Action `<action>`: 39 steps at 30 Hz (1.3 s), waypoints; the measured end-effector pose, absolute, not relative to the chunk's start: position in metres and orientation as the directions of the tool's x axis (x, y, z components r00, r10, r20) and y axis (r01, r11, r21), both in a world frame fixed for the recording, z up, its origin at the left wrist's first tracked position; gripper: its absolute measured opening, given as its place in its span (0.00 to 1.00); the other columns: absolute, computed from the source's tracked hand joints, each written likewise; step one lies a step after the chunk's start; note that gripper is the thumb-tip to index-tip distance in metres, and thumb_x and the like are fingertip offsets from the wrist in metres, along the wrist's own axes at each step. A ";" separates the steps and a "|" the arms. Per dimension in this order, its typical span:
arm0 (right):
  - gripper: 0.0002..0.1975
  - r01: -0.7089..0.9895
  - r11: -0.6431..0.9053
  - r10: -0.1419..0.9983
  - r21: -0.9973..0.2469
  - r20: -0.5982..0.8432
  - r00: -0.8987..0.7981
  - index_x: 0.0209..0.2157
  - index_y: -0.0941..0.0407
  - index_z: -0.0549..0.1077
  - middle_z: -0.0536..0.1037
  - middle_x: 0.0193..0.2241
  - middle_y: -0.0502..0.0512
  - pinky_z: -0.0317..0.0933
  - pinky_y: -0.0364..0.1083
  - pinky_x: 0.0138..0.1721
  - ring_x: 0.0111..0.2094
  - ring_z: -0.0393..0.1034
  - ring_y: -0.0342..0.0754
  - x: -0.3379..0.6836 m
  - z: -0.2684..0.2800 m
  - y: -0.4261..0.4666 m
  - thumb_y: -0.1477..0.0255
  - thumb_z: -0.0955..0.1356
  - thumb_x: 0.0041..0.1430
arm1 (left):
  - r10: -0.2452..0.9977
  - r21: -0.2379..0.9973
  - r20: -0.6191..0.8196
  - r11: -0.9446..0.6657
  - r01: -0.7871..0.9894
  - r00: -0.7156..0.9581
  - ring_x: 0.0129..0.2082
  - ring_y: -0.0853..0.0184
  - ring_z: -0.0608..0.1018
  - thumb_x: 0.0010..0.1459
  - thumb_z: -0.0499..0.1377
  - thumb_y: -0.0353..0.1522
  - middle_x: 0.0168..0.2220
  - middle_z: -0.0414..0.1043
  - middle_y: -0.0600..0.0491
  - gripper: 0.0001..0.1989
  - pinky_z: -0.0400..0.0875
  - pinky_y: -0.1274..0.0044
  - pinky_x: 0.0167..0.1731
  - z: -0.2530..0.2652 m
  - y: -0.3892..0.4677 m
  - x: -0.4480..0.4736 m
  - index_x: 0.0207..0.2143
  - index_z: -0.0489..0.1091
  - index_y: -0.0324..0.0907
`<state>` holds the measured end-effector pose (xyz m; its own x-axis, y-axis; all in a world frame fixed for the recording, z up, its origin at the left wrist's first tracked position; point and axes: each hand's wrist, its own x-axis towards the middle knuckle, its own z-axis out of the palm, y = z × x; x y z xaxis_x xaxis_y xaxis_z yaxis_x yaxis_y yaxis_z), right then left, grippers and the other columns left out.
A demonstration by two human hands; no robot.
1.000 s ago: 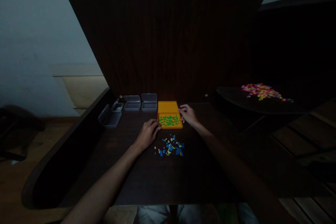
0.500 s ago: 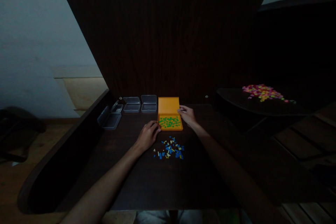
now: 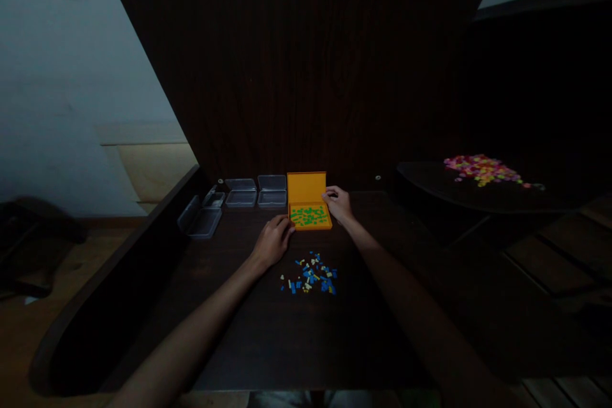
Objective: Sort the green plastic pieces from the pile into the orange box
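Observation:
An orange plastic box [image 3: 329, 225] stands with its hinged lid [image 3: 306, 187] raised at the back. Small green building bricks [image 3: 308, 215] are spread over its floor. At the box's front left corner, my left hand [image 3: 273, 241] rests with bent fingers closed against the side. My right hand [image 3: 340, 205] has its fingers closed on the right edge, near the hinge and lid; the exact contact is partly hidden. Nearer to me on the dark table lies a loose scatter of blue, white and yellow bricks [image 3: 310, 275], apart from both hands.
Clear plastic cases with lids up stand left of the orange box: one beside it [image 3: 272, 197], another [image 3: 241, 197], and one nearer the side panel [image 3: 205, 224]. A pile of pink, red and yellow pieces [image 3: 482, 169] lies on a shelf at right. A tall dark panel rises behind.
The orange box has slid a little away from me, towards the back panel, with both hands staying at its sides. Its lid looks more upright. The loose bricks lie as before.

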<state>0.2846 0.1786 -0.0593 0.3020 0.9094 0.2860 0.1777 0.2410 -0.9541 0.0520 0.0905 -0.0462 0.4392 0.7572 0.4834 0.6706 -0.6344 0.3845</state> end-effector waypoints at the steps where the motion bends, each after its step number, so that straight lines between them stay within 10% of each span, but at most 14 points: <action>1: 0.11 0.187 0.246 0.905 -0.951 0.295 0.306 0.31 0.58 0.71 0.73 0.28 0.53 0.67 0.45 0.32 0.30 0.71 0.46 0.285 -0.060 0.180 0.68 0.67 0.44 | 0.758 0.387 0.483 -0.633 0.670 0.438 0.45 0.62 0.76 0.64 0.52 0.30 0.45 0.71 0.46 0.07 0.72 0.68 0.48 -0.046 0.092 0.052 0.39 0.69 0.41; 39: 0.11 0.369 0.219 0.875 -0.903 0.349 0.335 0.32 0.55 0.73 0.78 0.31 0.53 0.66 0.46 0.37 0.32 0.71 0.47 0.288 -0.065 0.183 0.69 0.64 0.45 | 0.786 0.371 0.504 -0.572 0.732 0.358 0.42 0.59 0.73 0.63 0.53 0.32 0.39 0.73 0.46 0.06 0.72 0.66 0.45 -0.045 0.118 0.059 0.40 0.67 0.41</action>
<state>0.2883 0.1835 -0.0647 0.3348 0.8753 0.3489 0.3693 0.2188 -0.9032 0.0593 0.1183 -0.0451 0.3579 0.7858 0.5044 0.7319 -0.5715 0.3711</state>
